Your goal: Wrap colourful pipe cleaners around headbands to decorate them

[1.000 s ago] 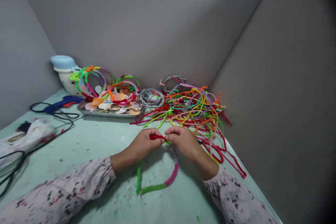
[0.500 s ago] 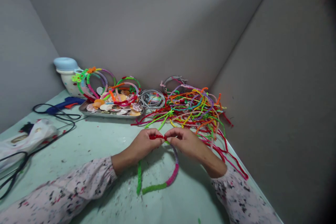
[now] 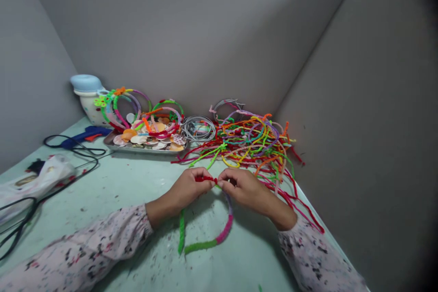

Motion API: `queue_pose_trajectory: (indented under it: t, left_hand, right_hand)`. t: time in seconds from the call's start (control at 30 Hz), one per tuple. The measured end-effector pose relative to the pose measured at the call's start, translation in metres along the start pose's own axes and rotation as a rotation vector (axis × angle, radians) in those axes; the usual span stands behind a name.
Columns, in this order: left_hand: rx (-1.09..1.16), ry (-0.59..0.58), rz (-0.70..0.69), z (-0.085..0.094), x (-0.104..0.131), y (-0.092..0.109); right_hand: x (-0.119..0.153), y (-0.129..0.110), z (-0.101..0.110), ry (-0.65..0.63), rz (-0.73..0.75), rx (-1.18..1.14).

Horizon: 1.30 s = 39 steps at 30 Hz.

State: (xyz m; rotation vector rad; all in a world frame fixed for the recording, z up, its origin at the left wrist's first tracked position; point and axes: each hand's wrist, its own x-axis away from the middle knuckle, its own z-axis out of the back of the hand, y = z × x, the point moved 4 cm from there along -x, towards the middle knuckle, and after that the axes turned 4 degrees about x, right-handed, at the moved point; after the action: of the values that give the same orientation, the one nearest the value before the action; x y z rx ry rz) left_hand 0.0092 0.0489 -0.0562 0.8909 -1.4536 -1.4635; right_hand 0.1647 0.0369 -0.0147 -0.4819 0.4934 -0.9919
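Right now, looking down, my left hand [image 3: 193, 185] pinches the red bit of the fuzzy band [image 3: 225, 230]. My right hand [image 3: 244, 189] has its fingertips close together, pinching it right beside the left ones. The band bends down between my arms, above the green table [image 3: 153, 260]. Past my hands are a shell tray [image 3: 145, 149] and a fuzzy pile [image 3: 253, 139].

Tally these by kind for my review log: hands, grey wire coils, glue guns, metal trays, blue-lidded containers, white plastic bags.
Hands: 2
Grey wire coils: 2
Glue gun: 1
Metal tray: 1
Blue-lidded container: 1
White plastic bag: 1
Total: 8
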Motion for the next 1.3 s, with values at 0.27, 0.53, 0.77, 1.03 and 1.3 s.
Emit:
queue_pose_trajectory:
  t: [0.27, 0.53, 0.77, 1.03, 1.3]
  left_hand:
    - [0.018, 0.026, 0.018, 0.001, -0.003, -0.002]
    - [-0.001, 0.051, 0.016, 0.002, -0.003, -0.002]
    - [-0.035, 0.059, 0.002, 0.004, -0.003, 0.000]
    - [0.004, 0.052, 0.013, 0.004, -0.005, -0.004]
    - [-0.028, 0.045, 0.018, 0.004, -0.006, -0.004]
  right_hand:
    - [0.007, -0.013, -0.004, 0.122, 0.040, 0.191]
    - [0.005, -0.014, -0.012, 0.251, -0.118, 0.139]
    - [0.008, -0.014, -0.018, 0.312, -0.208, 0.100]
    - [0.005, -0.008, -0.013, 0.207, -0.255, -0.009]
    - [0.005, -0.010, -0.015, 0.254, -0.177, 0.081]
